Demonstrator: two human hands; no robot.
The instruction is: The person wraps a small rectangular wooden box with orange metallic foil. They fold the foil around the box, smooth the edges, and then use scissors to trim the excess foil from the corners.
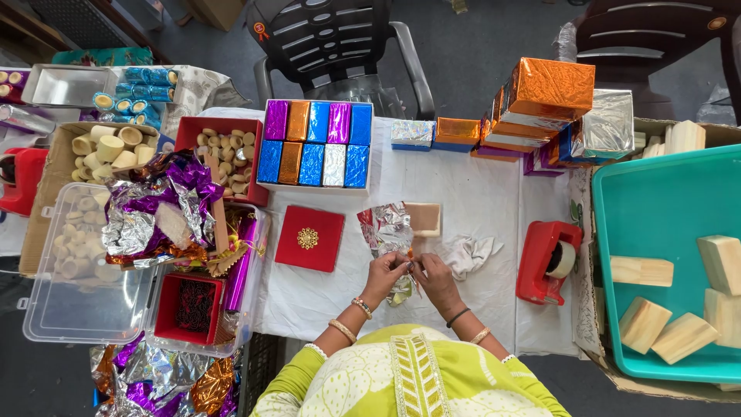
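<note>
Two hands meet just below the middle of my view: my left hand (384, 272) and right hand (434, 276) are drawn close together, fingertips pinching a small crinkled piece of silver foil (402, 287) between them, with a speck of orange at the pinch. I cannot tell exactly what sits inside the foil.

At 12 o'clock from the hands, a second sheet of silver foil (386, 226) lies on the white-covered desk (478, 193) with a bare wooden block (424, 218) touching its right edge. At 10 o'clock lies a red square lid with a gold ornament (309, 238). Further toward 12, a white tray (315, 145) holds ten foil-wrapped blocks in two rows: purple, orange, blue and silver. Beside it at 11, a red box (224, 158) holds small pale rounds.

At 9 o'clock, a clear plastic bin (85, 270) carries pale cylinders in one part and loose purple and silver foil in another, with a small red box of dark trim (191, 307) near its lower edge.

At 3 o'clock stands a red tape dispenser (546, 262); beyond it a teal tray (664, 255) holds several bare wooden blocks. At 1 o'clock, wrapped orange and silver boxes (552, 108) are stacked.
</note>
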